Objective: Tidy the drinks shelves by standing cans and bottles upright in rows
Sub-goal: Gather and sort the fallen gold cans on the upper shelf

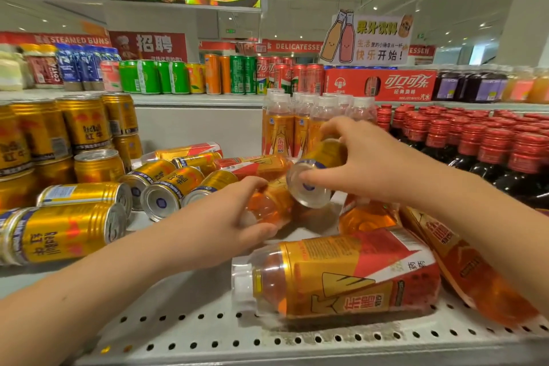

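Gold cans and orange drink bottles lie toppled on the perforated white shelf (208, 333). My right hand (365, 163) grips a gold can (315, 178), tilted with its silver base toward me. My left hand (234, 217) closes around a fallen orange bottle (267, 202) just below that can. A large orange bottle (350, 273) lies on its side nearest me, cap to the left. Another bottle (469, 264) lies slanted under my right forearm. Several gold cans (166, 187) lie on their sides to the left, and two bigger-looking ones (62, 235) lie at the front left.
Upright gold cans (83, 125) are stacked at the back left. Upright orange bottles (300, 125) stand in rows behind my hands. Dark bottles with red caps (475, 142) fill the right side. An upper shelf carries coloured cans (237, 74) and a red cola carton (380, 83).
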Available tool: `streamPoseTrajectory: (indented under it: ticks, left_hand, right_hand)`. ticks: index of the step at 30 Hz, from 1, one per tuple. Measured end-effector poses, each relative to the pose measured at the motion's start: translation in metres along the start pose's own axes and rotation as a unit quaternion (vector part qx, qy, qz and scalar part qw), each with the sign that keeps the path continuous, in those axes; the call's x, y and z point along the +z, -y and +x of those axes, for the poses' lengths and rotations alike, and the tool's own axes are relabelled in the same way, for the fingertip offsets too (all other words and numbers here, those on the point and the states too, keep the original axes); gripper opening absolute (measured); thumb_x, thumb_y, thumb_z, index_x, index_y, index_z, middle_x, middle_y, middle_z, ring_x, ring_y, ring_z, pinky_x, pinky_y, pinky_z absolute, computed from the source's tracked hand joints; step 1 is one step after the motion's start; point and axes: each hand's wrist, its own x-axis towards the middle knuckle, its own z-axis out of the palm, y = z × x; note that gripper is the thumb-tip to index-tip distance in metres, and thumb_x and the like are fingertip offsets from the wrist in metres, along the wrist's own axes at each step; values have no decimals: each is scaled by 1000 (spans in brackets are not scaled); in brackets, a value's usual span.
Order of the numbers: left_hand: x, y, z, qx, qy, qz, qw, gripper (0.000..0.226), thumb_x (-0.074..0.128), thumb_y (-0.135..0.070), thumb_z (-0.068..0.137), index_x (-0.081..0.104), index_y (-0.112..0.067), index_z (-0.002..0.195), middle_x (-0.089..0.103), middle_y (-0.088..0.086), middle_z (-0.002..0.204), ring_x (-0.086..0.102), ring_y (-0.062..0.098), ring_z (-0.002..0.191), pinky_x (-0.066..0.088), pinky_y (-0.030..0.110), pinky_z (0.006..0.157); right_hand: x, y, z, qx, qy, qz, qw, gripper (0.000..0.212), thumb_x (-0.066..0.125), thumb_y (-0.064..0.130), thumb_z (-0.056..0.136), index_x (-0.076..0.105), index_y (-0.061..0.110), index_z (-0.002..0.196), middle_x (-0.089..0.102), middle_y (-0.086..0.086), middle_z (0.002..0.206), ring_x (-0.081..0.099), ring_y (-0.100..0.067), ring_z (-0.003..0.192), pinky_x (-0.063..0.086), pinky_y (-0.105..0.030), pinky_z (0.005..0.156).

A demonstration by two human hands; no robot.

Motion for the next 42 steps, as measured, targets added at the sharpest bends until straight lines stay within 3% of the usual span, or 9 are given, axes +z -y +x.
streamPoseTrajectory:
  ticks: [5,10,16,19,23,29,34,39,42]
  left_hand:
    - [6,-7,13,17,28,-48,998,72,63,-57,91,28,-45,153,33,-21,144,52,2,120,42,21,101]
    - [12,-11,22,-17,12,-97,995,72,70,-62,84,35,-48,145,43,-20,136,61,-1,100,45,9,78]
    - [4,-21,13,-3,18,-106,994,64,68,-57,88,42,-45,146,54,-22,140,62,3,108,54,33,97]
    - [-10,-17,-15,-9,-43,-94,995,48,61,-51,94,50,-46,140,59,-29,128,61,-9,106,56,24,91]
    - [-38,-3,-68,-16,-156,-87,984,18,60,-40,95,68,-44,111,68,-31,103,66,-6,96,56,17,78]
    - [-79,40,-131,-30,-280,-13,960,15,64,-25,95,74,-35,101,72,-22,96,66,-3,90,47,7,74]
    - [-108,89,-164,-20,-291,51,955,15,64,-19,96,73,-26,104,70,-16,99,66,3,91,53,24,80]
    - [-133,135,-188,-2,-299,33,954,19,61,-18,96,72,-31,105,70,-23,100,64,-7,91,43,3,76]
    - [-140,155,-205,9,-290,-4,957,20,59,-21,97,70,-36,105,71,-24,98,65,-5,88,42,4,71]
  right_hand:
    - [-18,5,-1,10,-88,63,994,83,70,75,66,45,35,134,53,11,113,58,-11,97,53,-35,77]
    - [-13,12,-7,0,-73,57,996,86,70,75,65,44,35,137,50,8,121,54,-20,111,54,-44,89]
    - [-7,22,-14,-30,-70,53,996,80,72,74,67,46,36,133,54,9,115,54,-17,107,54,-41,87]
    - [-10,31,-19,-63,-76,79,992,70,73,70,69,48,40,127,56,14,109,58,-11,100,56,-36,80]
    - [-10,56,-27,-100,-90,104,985,67,72,73,68,48,45,124,51,13,109,55,-9,98,52,-33,79]
    - [8,115,-38,-139,-73,106,982,64,67,77,66,47,50,120,47,18,106,51,-7,98,44,-28,76]
    - [35,170,-46,-138,-54,112,983,64,63,81,65,49,50,119,50,17,111,52,-8,104,50,-32,86]
    - [74,228,-61,-118,-57,107,986,64,54,85,60,47,53,115,48,22,106,49,-3,102,43,-24,81]
    - [101,260,-70,-104,-62,95,988,66,51,87,60,46,53,116,48,19,108,46,-6,106,43,-29,86]
